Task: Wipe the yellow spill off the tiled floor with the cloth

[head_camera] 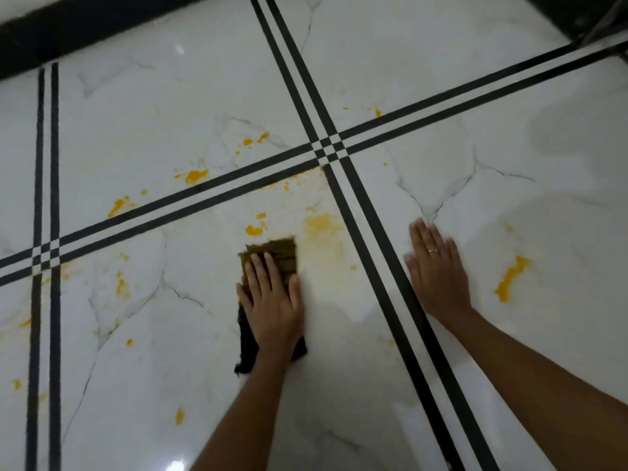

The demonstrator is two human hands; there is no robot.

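A dark cloth (282, 253), stained yellow-brown at its far end, lies flat on the white marble-look tiled floor (441, 79). My left hand (272, 300) presses flat on top of it, fingers pointing away from me. Just beyond and right of the cloth is a smeared yellow patch (321, 226), with a small blob (255, 230) to its left. My right hand (438, 270) rests palm-down on the bare floor with fingers spread and a ring on one finger, holding nothing. A thick yellow streak (511, 277) lies to its right. More yellow splashes (195, 175) dot the tiles further left.
Double black inlay stripes (326, 151) cross the floor in a grid. A dark skirting edge (85, 25) runs along the top left, and a dark object (577, 15) sits in the top right corner. Ceiling light glares off the glossy tiles.
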